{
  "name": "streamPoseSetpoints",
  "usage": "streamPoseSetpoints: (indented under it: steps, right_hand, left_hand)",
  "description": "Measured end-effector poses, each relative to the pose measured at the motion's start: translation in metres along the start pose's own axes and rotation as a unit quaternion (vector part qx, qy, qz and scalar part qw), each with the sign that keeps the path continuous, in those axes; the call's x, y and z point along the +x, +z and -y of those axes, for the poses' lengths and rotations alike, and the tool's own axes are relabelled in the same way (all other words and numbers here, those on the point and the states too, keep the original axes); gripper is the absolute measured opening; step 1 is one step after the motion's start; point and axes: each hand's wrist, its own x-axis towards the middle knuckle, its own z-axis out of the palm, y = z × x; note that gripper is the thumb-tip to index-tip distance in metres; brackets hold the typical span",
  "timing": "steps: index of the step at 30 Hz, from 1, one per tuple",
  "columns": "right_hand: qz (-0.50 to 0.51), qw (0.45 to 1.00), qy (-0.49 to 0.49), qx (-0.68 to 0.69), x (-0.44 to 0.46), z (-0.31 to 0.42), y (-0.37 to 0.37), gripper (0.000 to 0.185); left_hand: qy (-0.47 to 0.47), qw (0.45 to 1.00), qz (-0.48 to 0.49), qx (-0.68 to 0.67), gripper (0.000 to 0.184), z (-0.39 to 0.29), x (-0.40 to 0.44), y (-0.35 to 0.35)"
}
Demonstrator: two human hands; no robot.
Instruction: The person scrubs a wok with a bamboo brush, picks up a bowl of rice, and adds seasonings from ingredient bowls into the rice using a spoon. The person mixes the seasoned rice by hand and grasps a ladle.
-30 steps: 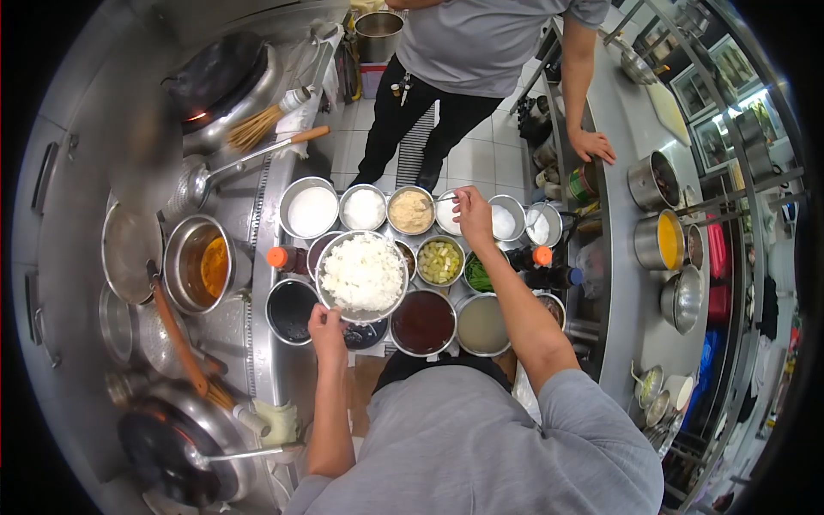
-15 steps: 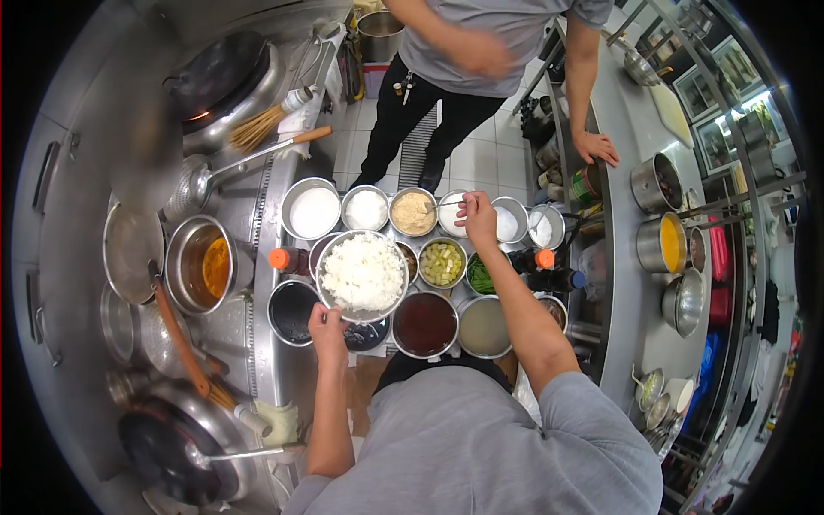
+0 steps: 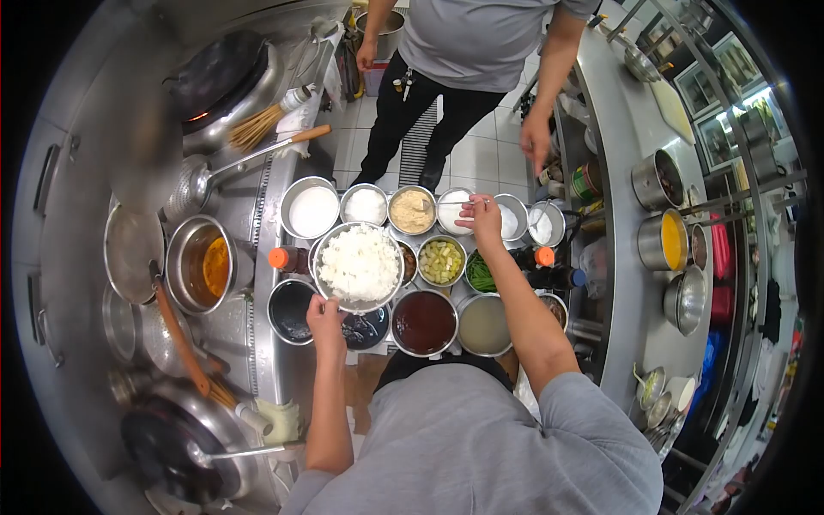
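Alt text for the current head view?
The left hand grips a bowl of white rice at its edge; the right hand holds a spoon extending to tan powder. Metal tubs stand around, and a person stands opposite.

The bowl of rice (image 3: 365, 305) has shifted slightly, toward the far row of containers (image 3: 311, 184) and the edge of the stove counter (image 3: 268, 359), and the left hand (image 3: 325, 323) at its near rim has gone with it, so more of the dark-liquid container (image 3: 367, 330) below shows. The right hand (image 3: 483, 220) has slid toward the right end of the far row, and more of the spoon's handle (image 3: 445, 202) is exposed. The co-worker's left hand (image 3: 536, 137), earlier resting on the aisle edge of the right-hand counter (image 3: 616, 154), now hangs off it; the co-worker's right hand (image 3: 366, 56), blurred across the belly half a second ago, has dropped to the side
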Motion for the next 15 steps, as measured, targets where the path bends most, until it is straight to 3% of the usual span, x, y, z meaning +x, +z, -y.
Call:
streamPoseSetpoints:
  steps: [2, 6, 13, 14, 15]
  right_hand:
    - [0.008, 0.997, 0.027, 0.072, -0.004, 0.008, -0.006, 0.021]
    - [0.024, 0.995, 0.021, 0.091, -0.016, 0.042, -0.013, 0.022]
    - [0.077, 0.990, -0.059, 0.103, -0.066, 0.123, -0.012, 0.022]
    - [0.069, 0.980, -0.179, -0.052, -0.074, 0.128, -0.012, 0.019]
    - [0.056, 0.932, -0.292, -0.207, -0.080, 0.134, -0.014, 0.016]
  left_hand:
    - [0.004, 1.000, -0.001, 0.009, 0.019, 0.001, 0.006, 0.005]
    - [0.021, 1.000, 0.005, 0.012, 0.020, 0.003, 0.019, 0.022]
    - [0.046, 0.997, 0.046, 0.030, 0.018, 0.015, 0.039, 0.061]
    - [0.054, 0.997, 0.055, 0.023, 0.018, 0.015, 0.038, 0.069]
    - [0.062, 0.996, 0.066, 0.017, 0.018, 0.016, 0.036, 0.077]
